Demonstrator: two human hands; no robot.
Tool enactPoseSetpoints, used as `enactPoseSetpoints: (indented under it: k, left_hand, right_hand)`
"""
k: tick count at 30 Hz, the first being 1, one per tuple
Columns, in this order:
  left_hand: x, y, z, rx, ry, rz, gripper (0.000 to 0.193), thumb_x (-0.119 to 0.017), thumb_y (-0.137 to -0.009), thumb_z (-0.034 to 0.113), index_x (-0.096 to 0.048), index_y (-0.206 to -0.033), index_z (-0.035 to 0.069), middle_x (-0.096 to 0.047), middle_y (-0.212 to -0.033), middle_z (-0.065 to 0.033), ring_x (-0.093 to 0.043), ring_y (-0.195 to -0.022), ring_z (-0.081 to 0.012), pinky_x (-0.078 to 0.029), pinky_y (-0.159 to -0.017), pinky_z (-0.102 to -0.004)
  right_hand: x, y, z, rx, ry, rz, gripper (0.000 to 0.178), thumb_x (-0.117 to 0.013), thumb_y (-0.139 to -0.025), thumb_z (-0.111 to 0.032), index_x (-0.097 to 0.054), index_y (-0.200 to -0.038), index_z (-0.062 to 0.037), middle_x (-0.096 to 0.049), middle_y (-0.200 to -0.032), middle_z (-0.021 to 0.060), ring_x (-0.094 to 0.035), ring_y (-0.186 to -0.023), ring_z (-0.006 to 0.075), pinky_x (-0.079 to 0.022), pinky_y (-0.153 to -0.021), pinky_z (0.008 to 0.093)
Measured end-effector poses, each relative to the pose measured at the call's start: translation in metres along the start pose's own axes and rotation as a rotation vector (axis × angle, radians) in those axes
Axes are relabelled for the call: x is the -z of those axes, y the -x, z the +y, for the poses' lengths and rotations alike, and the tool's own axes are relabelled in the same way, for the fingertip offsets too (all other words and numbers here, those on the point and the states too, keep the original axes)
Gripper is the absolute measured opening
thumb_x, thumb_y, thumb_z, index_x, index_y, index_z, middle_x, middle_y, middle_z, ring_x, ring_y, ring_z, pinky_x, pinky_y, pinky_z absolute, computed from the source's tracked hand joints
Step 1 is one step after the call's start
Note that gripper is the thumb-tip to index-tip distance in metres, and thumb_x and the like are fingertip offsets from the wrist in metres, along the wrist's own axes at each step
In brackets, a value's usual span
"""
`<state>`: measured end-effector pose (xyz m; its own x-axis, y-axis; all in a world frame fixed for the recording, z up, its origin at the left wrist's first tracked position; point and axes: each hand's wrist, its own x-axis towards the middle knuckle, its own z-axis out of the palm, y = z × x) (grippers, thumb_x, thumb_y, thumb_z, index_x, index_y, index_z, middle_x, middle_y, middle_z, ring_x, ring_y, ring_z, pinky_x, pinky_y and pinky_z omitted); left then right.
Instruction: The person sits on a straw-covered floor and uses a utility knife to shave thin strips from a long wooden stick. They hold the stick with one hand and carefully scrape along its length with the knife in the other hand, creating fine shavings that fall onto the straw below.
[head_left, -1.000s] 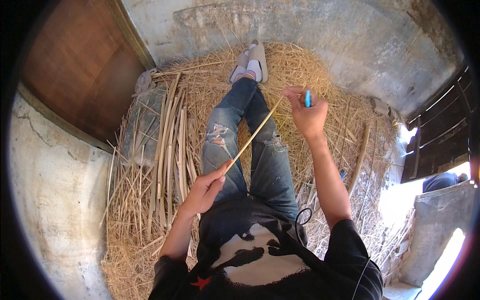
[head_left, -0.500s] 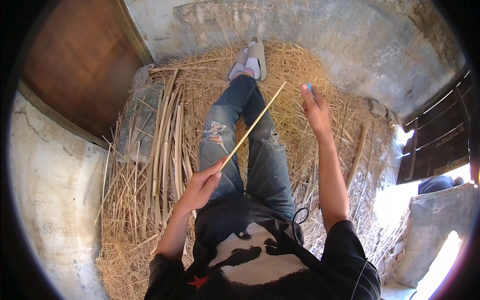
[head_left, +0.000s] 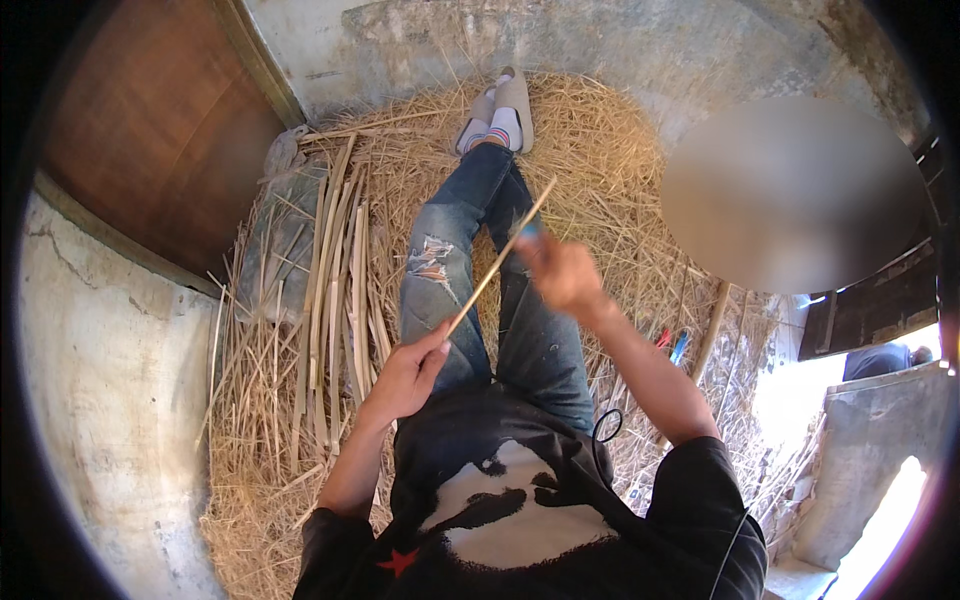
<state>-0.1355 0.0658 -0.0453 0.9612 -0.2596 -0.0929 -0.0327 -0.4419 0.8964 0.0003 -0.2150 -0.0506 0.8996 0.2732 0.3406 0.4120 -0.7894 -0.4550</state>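
Observation:
My left hand (head_left: 408, 378) is closed around the near end of a thin, pale bamboo stick (head_left: 483, 283). The stick slants up and away to the right, over my legs in torn jeans (head_left: 540, 350). My right hand (head_left: 568, 278), smeared by motion, is closed on a small blue tool (head_left: 530, 231) close beside the stick's far half. The tool's kind does not show, and I cannot tell whether it touches the stick.
Straw (head_left: 590, 130) covers the floor. Long split bamboo strips (head_left: 328, 290) lie to my left. On my right are a red-handled item (head_left: 664, 338), a blue one (head_left: 680, 347) and a thicker pole (head_left: 713, 325). A wall (head_left: 450, 50) stands beyond my feet; a blurred oval hides the upper right.
My right hand has swung left and nearer, bringing the blue tool from the stick's right to beside it. The stick's far end has shifted slightly left. The red and blue items now show.

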Motion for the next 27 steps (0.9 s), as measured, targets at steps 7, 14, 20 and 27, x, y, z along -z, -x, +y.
enactPoseSetpoints:
  k: [7, 14, 20, 27]
  left_hand:
    - [0.005, 0.016, 0.017, -0.235, -0.02, 0.01, 0.038, -0.061, -0.104, 0.012, -0.062, -0.141, 0.005, -0.064, -0.081, -0.016, -0.048, -0.057, -0.0139, -0.047, -0.06, -0.0295]
    - [0.001, -0.01, 0.01, -0.253, -0.15, 0.079, 0.04, -0.064, -0.103, 0.011, -0.061, -0.142, 0.005, -0.076, -0.1, -0.0096, -0.055, -0.063, -0.0096, -0.048, -0.064, -0.0273]
    - [0.015, -0.021, -0.017, -0.058, 0.04, 0.257, 0.034, -0.06, -0.106, 0.016, -0.066, -0.136, 0.003, -0.061, -0.071, -0.0087, -0.058, -0.061, -0.0126, -0.049, -0.061, -0.0295]
    - [0.076, -0.029, -0.066, 0.208, -1.38, 0.657, 0.047, -0.064, -0.097, 0.007, -0.056, -0.143, -0.001, -0.054, -0.143, -0.0276, -0.046, -0.14, -0.04, -0.038, -0.115, -0.0468]
  right_hand:
    - [0.043, -0.017, 0.132, -0.736, -0.678, 0.279, 0.062, -0.046, -0.106, -0.059, -0.065, -0.088, -0.0026, -0.04, -0.06, 0.0, -0.041, -0.054, 0.0098, -0.036, -0.05, 0.031]
    - [0.032, 0.005, 0.007, -0.415, -1.156, 0.113, 0.044, -0.06, -0.104, -0.043, -0.066, -0.084, -0.0049, -0.042, -0.06, -0.0051, -0.037, -0.049, 0.0066, -0.029, -0.046, 0.0268]
    - [0.03, -0.003, -0.015, -0.415, -1.232, 0.024, 0.026, -0.065, -0.103, -0.026, -0.066, -0.097, -0.0006, -0.041, -0.058, -0.0059, -0.035, -0.047, 0.0053, -0.026, -0.044, 0.0255]
    - [0.031, -0.001, 0.003, -0.516, -1.368, 0.146, 0.028, -0.063, -0.104, -0.026, -0.065, -0.092, -0.0006, -0.035, -0.057, -0.0063, -0.031, -0.045, 0.0063, -0.025, -0.044, 0.0271]
